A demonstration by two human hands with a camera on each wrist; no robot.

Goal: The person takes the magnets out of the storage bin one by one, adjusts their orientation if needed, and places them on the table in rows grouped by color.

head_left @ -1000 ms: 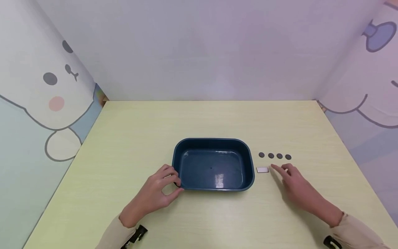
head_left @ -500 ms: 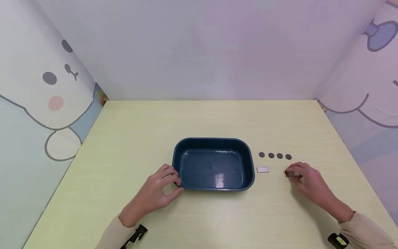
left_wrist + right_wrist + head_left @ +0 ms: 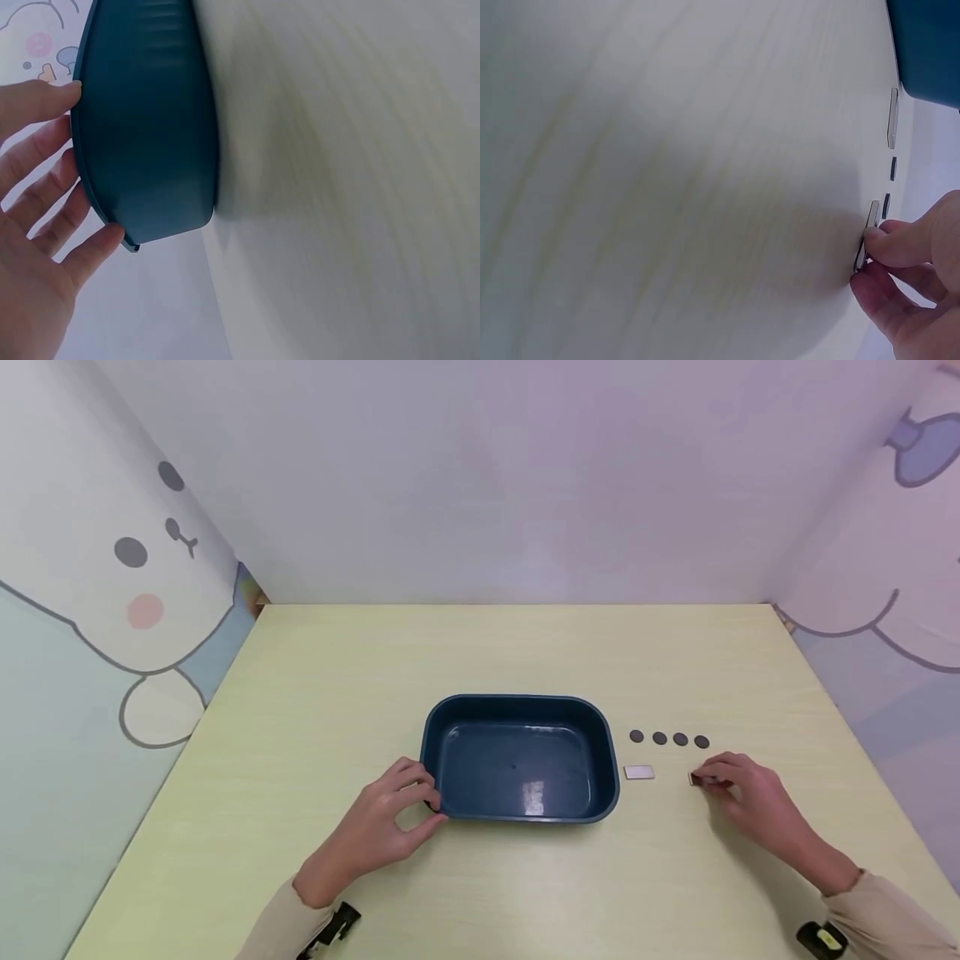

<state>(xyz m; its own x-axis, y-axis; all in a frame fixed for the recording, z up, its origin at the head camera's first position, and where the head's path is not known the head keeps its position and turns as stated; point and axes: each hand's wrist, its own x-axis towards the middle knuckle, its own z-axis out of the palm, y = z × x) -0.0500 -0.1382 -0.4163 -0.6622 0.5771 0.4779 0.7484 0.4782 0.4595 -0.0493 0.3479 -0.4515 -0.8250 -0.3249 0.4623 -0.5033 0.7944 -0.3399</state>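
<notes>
A dark blue plastic basin (image 3: 517,818) sits on the table. My left hand (image 3: 386,814) holds its near left corner; in the left wrist view, thumb and little finger touch the rim's outer side while the middle fingertips pass behind it. My right hand (image 3: 757,797) pinches a small flat silver rectangular piece (image 3: 867,236) between thumb and fingers, low over the table; whether it touches the surface I cannot tell. A similar rectangular piece (image 3: 639,772) lies flat between basin and right hand. Several dark round discs (image 3: 680,739) lie in a row behind it.
The pale wooden table (image 3: 360,660) reaches back to a plain light wall (image 3: 480,485). Side panels with cartoon drawings (image 3: 161,643) stand left and right.
My right hand has moved right, away from the rectangular piece beside the basin, and now shows a second one in its pinch. The left hand stays on the basin. The head view shifts slightly.
</notes>
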